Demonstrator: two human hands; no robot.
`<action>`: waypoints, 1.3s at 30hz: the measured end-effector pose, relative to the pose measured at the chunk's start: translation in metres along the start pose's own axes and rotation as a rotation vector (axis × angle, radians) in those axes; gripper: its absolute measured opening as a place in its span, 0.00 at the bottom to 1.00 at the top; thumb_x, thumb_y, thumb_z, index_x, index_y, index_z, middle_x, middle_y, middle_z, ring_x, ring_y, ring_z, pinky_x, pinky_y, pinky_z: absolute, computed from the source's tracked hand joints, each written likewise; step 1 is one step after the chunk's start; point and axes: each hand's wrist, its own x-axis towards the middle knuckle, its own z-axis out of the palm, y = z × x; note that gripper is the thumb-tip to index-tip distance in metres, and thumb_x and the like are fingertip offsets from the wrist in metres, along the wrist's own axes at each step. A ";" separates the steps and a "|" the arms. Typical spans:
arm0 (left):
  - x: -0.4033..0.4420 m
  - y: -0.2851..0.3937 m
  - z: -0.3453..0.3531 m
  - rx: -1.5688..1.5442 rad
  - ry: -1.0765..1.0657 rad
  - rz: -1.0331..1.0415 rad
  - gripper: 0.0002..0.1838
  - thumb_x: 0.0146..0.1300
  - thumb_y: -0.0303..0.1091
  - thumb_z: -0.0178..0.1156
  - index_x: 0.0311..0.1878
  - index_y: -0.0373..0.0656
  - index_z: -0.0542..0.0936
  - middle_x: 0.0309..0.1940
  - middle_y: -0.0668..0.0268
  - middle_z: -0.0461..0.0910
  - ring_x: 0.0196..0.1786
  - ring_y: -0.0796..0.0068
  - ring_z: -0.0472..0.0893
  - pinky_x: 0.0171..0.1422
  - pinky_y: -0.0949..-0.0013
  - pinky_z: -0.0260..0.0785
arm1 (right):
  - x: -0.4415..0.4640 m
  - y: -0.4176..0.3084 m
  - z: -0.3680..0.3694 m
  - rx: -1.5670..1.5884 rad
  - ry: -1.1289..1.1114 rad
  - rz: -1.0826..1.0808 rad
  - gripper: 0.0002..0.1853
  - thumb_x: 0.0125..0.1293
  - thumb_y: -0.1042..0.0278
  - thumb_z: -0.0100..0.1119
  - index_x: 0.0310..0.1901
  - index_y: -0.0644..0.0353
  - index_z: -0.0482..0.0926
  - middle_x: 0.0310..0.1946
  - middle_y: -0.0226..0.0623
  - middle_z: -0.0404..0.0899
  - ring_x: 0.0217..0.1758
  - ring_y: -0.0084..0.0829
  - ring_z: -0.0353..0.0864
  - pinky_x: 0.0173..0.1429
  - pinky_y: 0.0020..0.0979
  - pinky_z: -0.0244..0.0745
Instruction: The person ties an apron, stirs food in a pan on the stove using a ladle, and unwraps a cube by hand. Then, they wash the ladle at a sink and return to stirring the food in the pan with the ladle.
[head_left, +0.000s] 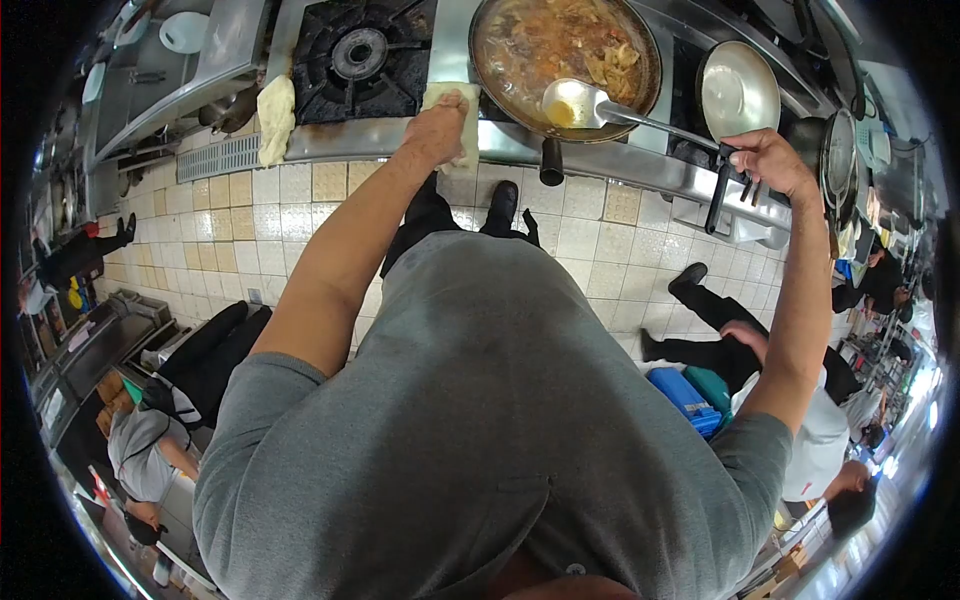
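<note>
Gray shirt cloth is filling the spot closest to the camera. Past it, two arms are reaching out to the stove. The right hand is grasping the black end of one long ladle, with its fingers closing round it. The person is holding it far back, maybe because the food is hot. The ladle's cup is resting in one big pan, on the side nearest the person, with something yellow lying in it. The pan is holding brown, soupy food. Its one handle is pointing toward the person, likely so it is easy to grab.

The left hand is resting on one pale cloth at the stove's front, between the big pan and one black burner. Its fingers are bending, but I cannot tell whether they are squeezing the cloth or just pressing it. The cloth may be saving the skin from hot metal.

Two pale cloths are showing: a second cloth is hanging over the stove's left edge. One shiny pan is sitting right of the big pan. Four other people, at least, are showing around the sides, one wearing white.
</note>
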 end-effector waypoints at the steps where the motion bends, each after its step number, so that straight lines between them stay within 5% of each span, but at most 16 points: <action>1: 0.001 -0.002 0.005 0.003 0.024 0.010 0.50 0.53 0.35 0.81 0.78 0.38 0.67 0.83 0.51 0.60 0.81 0.54 0.68 0.81 0.58 0.69 | 0.000 -0.002 0.002 -0.002 -0.002 -0.005 0.20 0.72 0.75 0.62 0.64 0.61 0.85 0.30 0.28 0.82 0.26 0.18 0.73 0.30 0.25 0.72; 20: 0.007 -0.005 0.005 -0.035 -0.097 -0.049 0.53 0.54 0.37 0.81 0.81 0.41 0.63 0.86 0.56 0.55 0.85 0.59 0.61 0.84 0.58 0.66 | 0.017 -0.031 0.030 0.015 -0.022 -0.038 0.20 0.74 0.73 0.62 0.66 0.60 0.85 0.28 0.27 0.81 0.27 0.17 0.72 0.28 0.25 0.71; 32: 0.000 -0.003 -0.003 -0.024 -0.042 -0.002 0.48 0.53 0.37 0.81 0.76 0.39 0.67 0.83 0.54 0.61 0.77 0.54 0.73 0.76 0.55 0.74 | 0.014 -0.049 0.042 0.021 0.011 -0.022 0.19 0.75 0.71 0.63 0.65 0.59 0.85 0.27 0.24 0.80 0.26 0.15 0.71 0.26 0.22 0.69; 39: 0.003 -0.006 0.009 0.017 0.036 0.022 0.47 0.54 0.36 0.81 0.75 0.38 0.67 0.84 0.55 0.60 0.80 0.55 0.69 0.79 0.57 0.71 | 0.009 -0.057 0.051 -0.025 0.079 -0.077 0.19 0.74 0.71 0.65 0.64 0.62 0.85 0.26 0.24 0.79 0.28 0.18 0.72 0.34 0.26 0.71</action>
